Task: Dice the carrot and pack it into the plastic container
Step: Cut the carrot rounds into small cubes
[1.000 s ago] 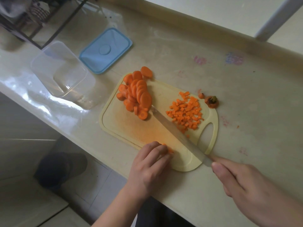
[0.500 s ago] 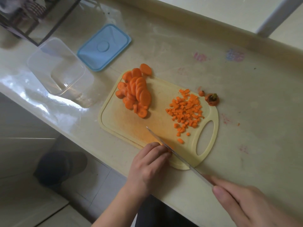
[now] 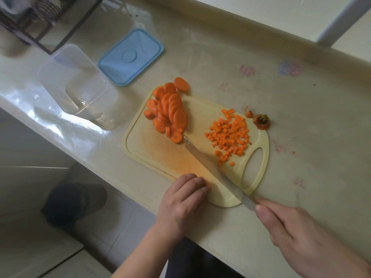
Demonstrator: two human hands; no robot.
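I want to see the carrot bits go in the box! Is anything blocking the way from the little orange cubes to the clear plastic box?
Yes. The pile of round orange carrot slices sits on the pale yellow cutting board between the small orange carrot cubes and the clear plastic container. The container itself is open, its blue lid lying beside it.

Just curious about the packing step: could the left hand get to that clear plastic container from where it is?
Probably yes: the left hand holds nothing, and only bare counter lies between it and the clear plastic container.
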